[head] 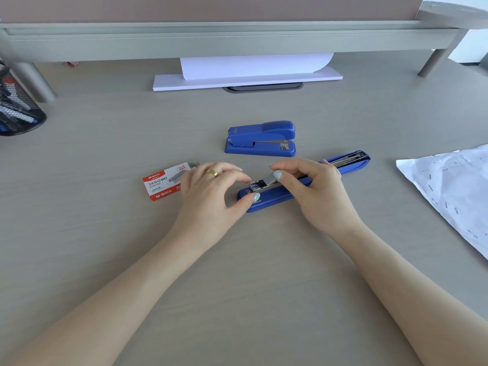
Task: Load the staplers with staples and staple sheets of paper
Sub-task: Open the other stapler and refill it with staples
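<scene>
Head view: right grip pinches staples over opened stapler; left grip spread.

Desk surface: pale grey wood-grain laminate, evenly lit, soft daylight. Grey raised shelf on round legs spans the far edge; muted pink panel behind it. Bright window area at upper right

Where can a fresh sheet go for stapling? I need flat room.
Bare desk lies between the forearms, nearer than the opened stapler. Crowded: left hand, right hand, staple box, closed stapler, stapled paper.
</scene>
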Available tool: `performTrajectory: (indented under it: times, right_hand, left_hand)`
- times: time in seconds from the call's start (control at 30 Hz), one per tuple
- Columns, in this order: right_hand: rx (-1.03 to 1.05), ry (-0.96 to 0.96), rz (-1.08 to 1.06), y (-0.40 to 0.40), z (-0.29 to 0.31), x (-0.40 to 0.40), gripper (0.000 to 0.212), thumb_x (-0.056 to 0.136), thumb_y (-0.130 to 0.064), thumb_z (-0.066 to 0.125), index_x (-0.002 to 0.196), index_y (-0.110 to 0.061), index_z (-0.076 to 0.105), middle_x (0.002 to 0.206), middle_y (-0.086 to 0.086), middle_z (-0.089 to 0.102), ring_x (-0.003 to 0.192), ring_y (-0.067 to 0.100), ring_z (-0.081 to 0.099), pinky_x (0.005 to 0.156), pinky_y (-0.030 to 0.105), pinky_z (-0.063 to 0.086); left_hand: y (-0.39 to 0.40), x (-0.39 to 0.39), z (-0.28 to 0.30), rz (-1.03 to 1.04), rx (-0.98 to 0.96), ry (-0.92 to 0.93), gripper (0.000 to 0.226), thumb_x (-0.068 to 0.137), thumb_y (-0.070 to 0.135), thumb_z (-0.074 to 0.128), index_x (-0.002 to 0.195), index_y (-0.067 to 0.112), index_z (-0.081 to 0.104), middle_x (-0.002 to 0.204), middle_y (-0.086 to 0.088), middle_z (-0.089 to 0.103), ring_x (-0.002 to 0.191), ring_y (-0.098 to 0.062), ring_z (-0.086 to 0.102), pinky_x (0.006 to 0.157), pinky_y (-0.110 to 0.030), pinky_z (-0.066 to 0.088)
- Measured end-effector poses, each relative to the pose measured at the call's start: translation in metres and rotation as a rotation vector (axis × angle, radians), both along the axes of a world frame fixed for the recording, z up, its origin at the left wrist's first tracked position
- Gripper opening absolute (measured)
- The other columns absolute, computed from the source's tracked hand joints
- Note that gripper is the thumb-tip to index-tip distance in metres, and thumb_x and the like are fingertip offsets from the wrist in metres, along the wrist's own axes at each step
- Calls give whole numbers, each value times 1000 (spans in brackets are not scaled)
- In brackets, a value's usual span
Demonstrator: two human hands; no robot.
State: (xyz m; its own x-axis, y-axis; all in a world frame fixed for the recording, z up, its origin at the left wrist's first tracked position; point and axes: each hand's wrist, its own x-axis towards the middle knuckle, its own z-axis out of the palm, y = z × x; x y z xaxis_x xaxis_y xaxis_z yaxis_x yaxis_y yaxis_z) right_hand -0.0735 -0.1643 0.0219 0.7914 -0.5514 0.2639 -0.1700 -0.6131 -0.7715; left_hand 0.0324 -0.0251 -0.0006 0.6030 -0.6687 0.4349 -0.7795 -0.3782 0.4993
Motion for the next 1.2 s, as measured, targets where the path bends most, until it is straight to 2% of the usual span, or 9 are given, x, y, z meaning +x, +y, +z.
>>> performTrajectory:
  times: [0.13,0.3,0.53,0.63,0.73,0.83,1.0,1.1,1.2]
  right_hand:
    - [37,-11,1,-2,-1,0,15,88,-25,59,86,-40,62,81,-22,64,77,-8,56,113,44,16]
    - [-25,35,16,-2,-4,0,14,89,-26,58,85,-39,62,82,-23,62,87,-6,54,112,32,8]
    - [-147,43,30,-1,-7,0,13,89,-28,58,91,-34,69,84,-11,61,88,4,53,110,38,9]
    - [-136,-21,40,-3,-7,0,20,88,-22,51,92,-28,69,81,-13,59,79,2,53,107,47,24]
    - [-108,-98,6,-9,-4,0,26,79,-10,44,78,-19,69,77,-18,58,72,4,54,87,49,43]
    - [-181,-64,-28,-11,-4,0,30,74,-9,42,70,-22,68,77,-16,57,75,6,52,91,49,39]
    - [-246,18,9,-6,-7,0,34,75,-14,41,79,-28,71,85,-16,51,85,9,47,97,31,19]
    - [-224,-23,58,-10,-6,-1,36,74,-11,41,83,-29,71,85,-20,50,85,2,47,102,40,26]
    - [-108,-138,-71,-30,-1,-4,39,72,-10,41,87,-32,69,89,-22,52,91,2,51,94,50,39]
  left_hand:
    - [-1,-1,2,-11,-1,3,39,71,53,43,91,27,65,103,11,60,101,-4,38,82,-20,16]
    - [0,-1,1,-16,8,4,41,71,54,42,92,27,65,102,12,60,101,-5,40,83,-20,16]
    - [1,-1,2,-25,19,-9,40,72,52,42,95,27,64,102,11,60,101,-6,40,85,-20,17]
    - [1,-1,3,-36,24,-32,39,74,48,43,99,26,62,104,10,61,102,-6,39,84,-19,17]
    - [2,-1,4,-38,25,-27,31,77,40,51,102,24,62,105,10,61,102,-6,40,85,-19,18]
    - [2,-2,3,-36,19,-23,26,76,32,56,99,24,62,104,9,61,102,-8,42,84,-19,19]
    - [2,-1,3,-40,26,-16,22,75,31,57,94,23,64,102,8,62,99,-9,43,81,-21,20]
    - [2,-1,3,-38,32,-12,22,75,31,57,93,23,65,102,9,62,99,-10,44,81,-20,20]
    - [2,-1,4,-37,37,-15,21,75,31,56,93,22,65,101,10,62,99,-11,46,81,-19,20]
